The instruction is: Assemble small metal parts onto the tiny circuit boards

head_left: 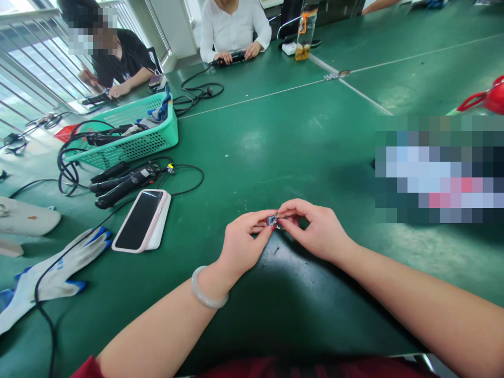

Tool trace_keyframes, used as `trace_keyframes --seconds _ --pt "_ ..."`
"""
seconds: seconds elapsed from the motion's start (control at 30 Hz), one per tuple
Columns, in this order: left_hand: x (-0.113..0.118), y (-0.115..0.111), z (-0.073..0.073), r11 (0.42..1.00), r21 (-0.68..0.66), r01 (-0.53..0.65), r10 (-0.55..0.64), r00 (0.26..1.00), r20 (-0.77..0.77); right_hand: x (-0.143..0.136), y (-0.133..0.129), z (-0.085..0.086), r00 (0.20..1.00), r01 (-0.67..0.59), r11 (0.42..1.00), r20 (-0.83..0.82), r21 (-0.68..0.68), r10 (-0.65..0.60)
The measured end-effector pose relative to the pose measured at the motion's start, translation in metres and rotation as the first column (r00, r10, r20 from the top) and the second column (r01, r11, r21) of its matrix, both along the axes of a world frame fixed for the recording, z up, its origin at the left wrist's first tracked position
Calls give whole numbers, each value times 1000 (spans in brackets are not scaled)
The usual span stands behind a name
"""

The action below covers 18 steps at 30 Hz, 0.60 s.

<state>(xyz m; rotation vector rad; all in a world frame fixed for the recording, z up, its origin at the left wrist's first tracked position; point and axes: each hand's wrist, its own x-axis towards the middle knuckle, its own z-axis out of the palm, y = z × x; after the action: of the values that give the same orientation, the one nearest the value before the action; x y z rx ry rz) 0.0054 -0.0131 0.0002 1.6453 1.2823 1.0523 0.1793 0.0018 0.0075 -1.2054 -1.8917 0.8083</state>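
Both of my hands meet over the green tabletop at the middle of the view. My left hand (246, 237) pinches a small dark part with silvery bits (272, 220) between thumb and fingertips. From the other side, my right hand (315, 227) closes thumb and fingers on the same piece. It is too small for me to tell its exact kind, and the fingertips cover much of it. A pale bangle (205, 291) circles my left wrist. Dark marks show on the tabletop just below the fingers.
To the left lie a phone (139, 220), black corded tools (129, 184), a work glove (63, 265) and a teal basket (126, 147) with cables and gloves. Across the table sit two people (236, 26), (128, 58). A bottle (306, 34) stands at the back; a red object (494, 97) is at right.
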Motion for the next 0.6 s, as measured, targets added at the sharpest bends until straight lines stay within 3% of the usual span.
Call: trace_keyframes --seconds 0.23,0.43,0.6 --pt "0 -2 1 1000 8 5 -5 1000 7 1 0 -1 1000 -7 1000 16 -14 7" --pt "0 0 6 978 -185 93 -53 976 210 1 0 1 998 -22 1000 54 15 21" --pt "1 6 7 946 -317 59 44 951 307 5 6 -1 981 -71 994 188 83 54"
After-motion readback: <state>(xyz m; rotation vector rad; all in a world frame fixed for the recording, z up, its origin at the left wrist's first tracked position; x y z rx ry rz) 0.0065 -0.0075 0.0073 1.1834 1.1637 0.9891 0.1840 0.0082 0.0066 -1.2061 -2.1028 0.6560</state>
